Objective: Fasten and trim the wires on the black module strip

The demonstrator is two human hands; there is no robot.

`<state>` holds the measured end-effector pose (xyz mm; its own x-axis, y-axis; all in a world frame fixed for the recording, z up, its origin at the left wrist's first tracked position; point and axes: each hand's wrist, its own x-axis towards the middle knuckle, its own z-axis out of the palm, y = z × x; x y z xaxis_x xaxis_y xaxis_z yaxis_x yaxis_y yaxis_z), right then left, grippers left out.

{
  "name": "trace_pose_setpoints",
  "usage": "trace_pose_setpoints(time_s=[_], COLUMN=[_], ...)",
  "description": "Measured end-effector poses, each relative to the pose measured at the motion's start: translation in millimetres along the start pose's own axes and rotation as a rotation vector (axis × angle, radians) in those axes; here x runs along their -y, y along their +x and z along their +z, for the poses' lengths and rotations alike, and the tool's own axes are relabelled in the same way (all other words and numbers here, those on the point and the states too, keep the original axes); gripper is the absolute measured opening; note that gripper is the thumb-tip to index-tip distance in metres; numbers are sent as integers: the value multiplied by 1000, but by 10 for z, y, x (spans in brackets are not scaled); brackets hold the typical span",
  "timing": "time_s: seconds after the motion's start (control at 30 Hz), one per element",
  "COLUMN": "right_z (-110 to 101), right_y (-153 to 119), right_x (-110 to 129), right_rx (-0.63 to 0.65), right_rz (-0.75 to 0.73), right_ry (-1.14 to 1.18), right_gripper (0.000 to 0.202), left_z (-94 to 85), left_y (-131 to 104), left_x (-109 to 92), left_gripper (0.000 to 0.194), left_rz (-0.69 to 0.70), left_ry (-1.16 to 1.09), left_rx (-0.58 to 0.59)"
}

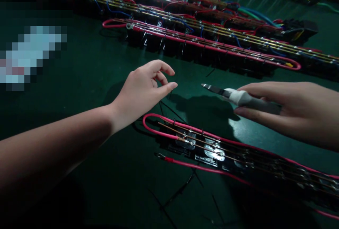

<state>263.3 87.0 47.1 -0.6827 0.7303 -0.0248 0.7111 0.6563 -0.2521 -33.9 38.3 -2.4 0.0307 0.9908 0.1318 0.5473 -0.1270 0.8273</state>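
My left hand [144, 87] hovers over the dark green table [79, 91], fingers loosely curled and apart, holding nothing. My right hand [288, 110] comes in from the right and grips a metal cutting tool [238, 96] with a white-wrapped handle, its blade tip pointing left. Below both hands lies a black strip assembly [238, 158] with bare copper wires, silver terminals and a looped red wire [159, 126]. The tool's tip sits above the strip's left part, apart from it.
Several similar wired strips [212, 41] with red, blue and green wires lie in rows across the far side of the table. Cut black cable-tie ends [180, 190] are scattered near the front. A blurred pale patch [29, 57] is at the left.
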Motion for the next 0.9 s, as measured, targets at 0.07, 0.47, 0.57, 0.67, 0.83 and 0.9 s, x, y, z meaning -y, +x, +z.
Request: trace_pose_setpoints(time_s=[0.07, 0.47, 0.57, 0.67, 0.83, 0.9], right_z=[81, 242, 198, 145, 317, 443], right_y=[-113, -254, -360, -569, -761, -725], right_x=[-111, -468, -288, 47, 684, 818], right_rx=[-30, 60, 37, -16, -238, -252], right_rz=[21, 82, 113, 72, -84, -154], right_ry=[-32, -243, -267, -327, -204, -158], right_gripper=[41, 58, 61, 63, 64, 57], left_z=[-5, 79, 172, 235, 16, -169], left_y=[9, -405, -593, -676, -487, -320], left_x=[17, -417, -526, -556, -554, -507], left_gripper=[21, 19, 29, 36, 25, 22], left_rz=[24, 827, 962, 997, 837, 681], left_ry=[8, 541, 568, 586, 505, 477], left_rx=[-14, 229, 213, 210, 271, 283])
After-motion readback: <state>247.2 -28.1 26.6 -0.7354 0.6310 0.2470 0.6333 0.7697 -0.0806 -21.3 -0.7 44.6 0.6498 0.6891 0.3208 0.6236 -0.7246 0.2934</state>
